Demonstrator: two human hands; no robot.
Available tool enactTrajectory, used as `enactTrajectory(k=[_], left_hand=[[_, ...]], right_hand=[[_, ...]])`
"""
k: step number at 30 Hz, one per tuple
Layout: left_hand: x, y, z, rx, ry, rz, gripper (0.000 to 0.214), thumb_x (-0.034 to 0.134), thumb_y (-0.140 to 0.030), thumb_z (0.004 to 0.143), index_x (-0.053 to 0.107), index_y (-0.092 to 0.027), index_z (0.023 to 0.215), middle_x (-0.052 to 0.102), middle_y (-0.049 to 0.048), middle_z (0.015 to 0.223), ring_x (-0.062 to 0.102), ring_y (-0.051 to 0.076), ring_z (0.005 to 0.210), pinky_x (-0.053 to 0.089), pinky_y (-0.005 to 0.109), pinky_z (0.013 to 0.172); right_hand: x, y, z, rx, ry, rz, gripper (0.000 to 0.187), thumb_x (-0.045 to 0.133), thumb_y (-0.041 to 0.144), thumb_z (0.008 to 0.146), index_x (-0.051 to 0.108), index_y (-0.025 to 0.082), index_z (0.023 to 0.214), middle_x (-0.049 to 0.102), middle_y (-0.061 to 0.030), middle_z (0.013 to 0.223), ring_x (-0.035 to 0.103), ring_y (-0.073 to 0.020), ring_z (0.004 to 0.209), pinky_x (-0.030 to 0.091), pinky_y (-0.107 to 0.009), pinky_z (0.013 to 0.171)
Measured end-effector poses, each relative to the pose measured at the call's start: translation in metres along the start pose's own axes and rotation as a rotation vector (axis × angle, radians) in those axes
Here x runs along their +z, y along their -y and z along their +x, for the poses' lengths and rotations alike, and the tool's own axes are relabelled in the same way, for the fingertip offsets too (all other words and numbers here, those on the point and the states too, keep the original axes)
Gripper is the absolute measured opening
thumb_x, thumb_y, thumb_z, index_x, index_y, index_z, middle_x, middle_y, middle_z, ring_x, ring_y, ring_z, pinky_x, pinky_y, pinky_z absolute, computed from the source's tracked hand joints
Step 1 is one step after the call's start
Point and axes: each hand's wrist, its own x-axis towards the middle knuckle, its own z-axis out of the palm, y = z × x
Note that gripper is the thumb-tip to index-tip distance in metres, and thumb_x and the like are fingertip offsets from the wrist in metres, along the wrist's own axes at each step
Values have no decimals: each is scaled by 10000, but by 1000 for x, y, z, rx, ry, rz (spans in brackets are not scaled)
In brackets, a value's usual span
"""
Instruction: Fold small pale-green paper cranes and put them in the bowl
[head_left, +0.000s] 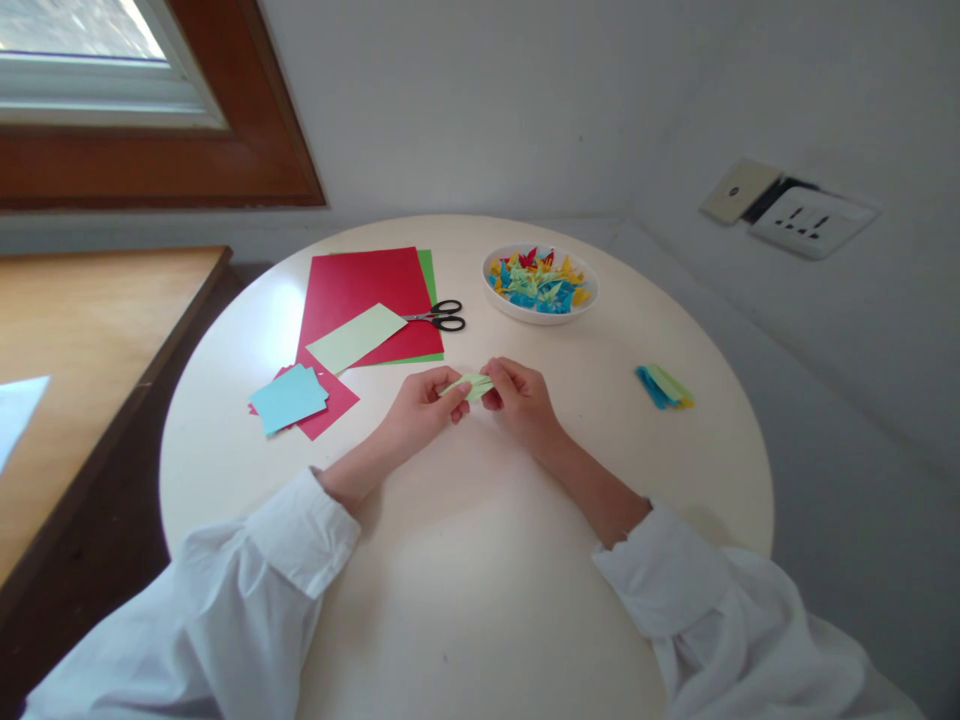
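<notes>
Between both hands, above the middle of the round table, is a small folded piece of light green paper (pixel 475 386). My left hand (pixel 427 402) pinches its left part, thumb on top. At the other end, the fingers of my right hand (pixel 521 398) are closed on its right tip. Beyond my hands, black-handled scissors (pixel 448 316) lie on red paper sheets (pixel 364 285), their blades partly under a pale green paper strip (pixel 358 338). A white bowl (pixel 541 318) holds many small folded paper shapes (pixel 536 285) in blue, yellow, green and red.
Left on the white round table (pixel 480 600) is a stack of light blue paper pieces (pixel 289 400) over red ones (pixel 330 408). Folded blue, green and yellow papers (pixel 664 386) lie at the right. A wooden table (pixel 97 330) stands at the left, and a wall socket (pixel 810 220) is at the right.
</notes>
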Motion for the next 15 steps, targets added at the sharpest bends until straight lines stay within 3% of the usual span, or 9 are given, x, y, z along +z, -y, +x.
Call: enactTrajectory(k=[7, 15], left_hand=[[0, -3, 0, 9, -12, 48, 270, 504, -368, 815, 538, -147, 663, 532, -12, 563, 465, 88, 518, 360, 219, 524], [-1, -4, 0, 36, -23, 65, 254, 523, -363, 806, 595, -140, 708, 534, -8, 562, 475, 92, 526, 373, 219, 523]], right_hand=[[-1, 2, 0, -30, -54, 51, 265, 568, 442, 747, 611, 184, 790, 531, 38, 583, 468, -73, 487, 402, -217, 481], [-2, 4, -2, -92, -68, -22, 159, 581, 308, 729, 658, 185, 795, 641, 0, 700, 532, -91, 558, 452, -233, 540]])
